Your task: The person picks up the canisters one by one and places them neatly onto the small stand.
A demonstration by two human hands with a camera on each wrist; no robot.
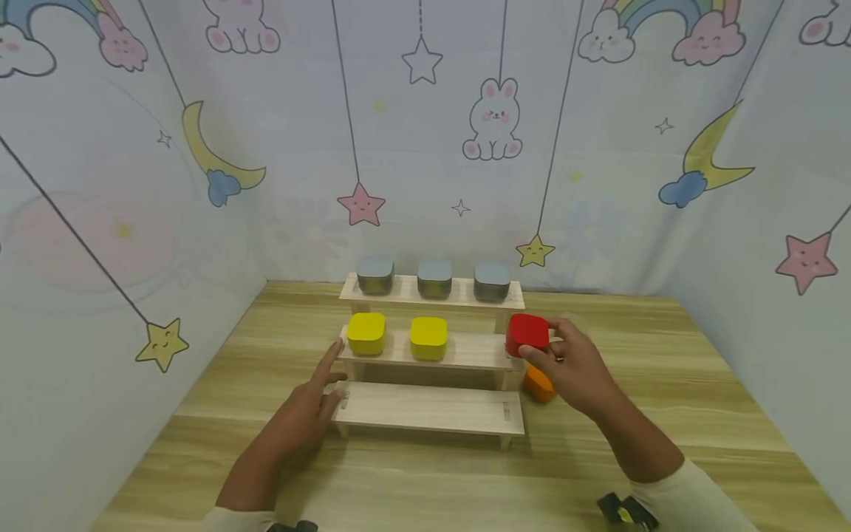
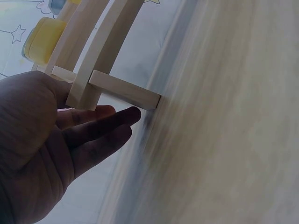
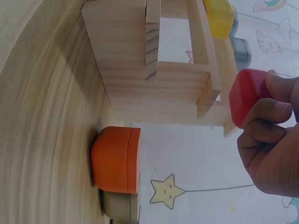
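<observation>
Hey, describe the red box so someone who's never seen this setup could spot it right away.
Find the wooden stand with three stepped shelves, then its middle shelf, which carries two yellow boxes. At that shelf's right end is the red box, round-cornered and held in the right hand. Among yellow, orange and gray-topped neighbours, it's the only red one.

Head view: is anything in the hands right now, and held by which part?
The right hand pinches the red box by its right end. The left hand grips nothing, at the left end of the wooden stand.
</observation>
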